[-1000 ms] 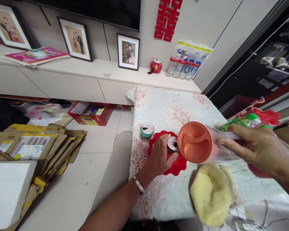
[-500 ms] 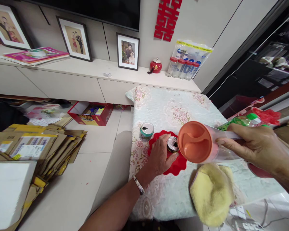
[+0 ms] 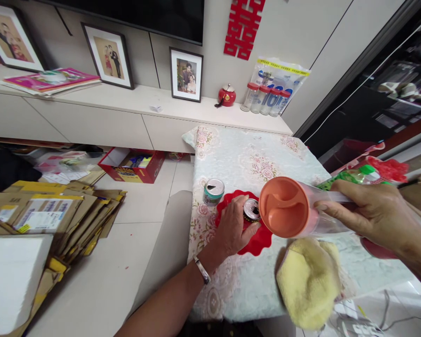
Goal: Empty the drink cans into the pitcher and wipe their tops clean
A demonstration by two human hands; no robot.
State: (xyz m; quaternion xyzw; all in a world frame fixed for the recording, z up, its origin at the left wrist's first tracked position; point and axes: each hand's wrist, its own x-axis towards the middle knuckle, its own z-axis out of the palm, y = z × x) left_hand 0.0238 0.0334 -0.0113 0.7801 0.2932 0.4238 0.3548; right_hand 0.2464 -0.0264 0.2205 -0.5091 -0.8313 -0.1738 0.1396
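My left hand (image 3: 234, 225) is wrapped around an opened drink can (image 3: 251, 209), whose silver top faces up. The can is on or just above a red scalloped mat (image 3: 256, 244); I cannot tell if they touch. On the right, my right hand (image 3: 370, 210) grips the handle of a clear plastic pitcher (image 3: 324, 224). Tipped to the left, the pitcher turns its orange lid (image 3: 284, 208) toward the can, right beside its rim. No stream of liquid shows between them. A second opened can (image 3: 214, 191), with a teal band, stands upright left of the mat.
A flowered tablecloth (image 3: 231, 154) covers the table. Near its front right lies a yellow cloth (image 3: 310, 283). Glass jars with red lids (image 3: 264, 100) line the white cabinet behind. Flattened cardboard boxes (image 3: 56, 220) and a red box (image 3: 133, 166) occupy the floor at left.
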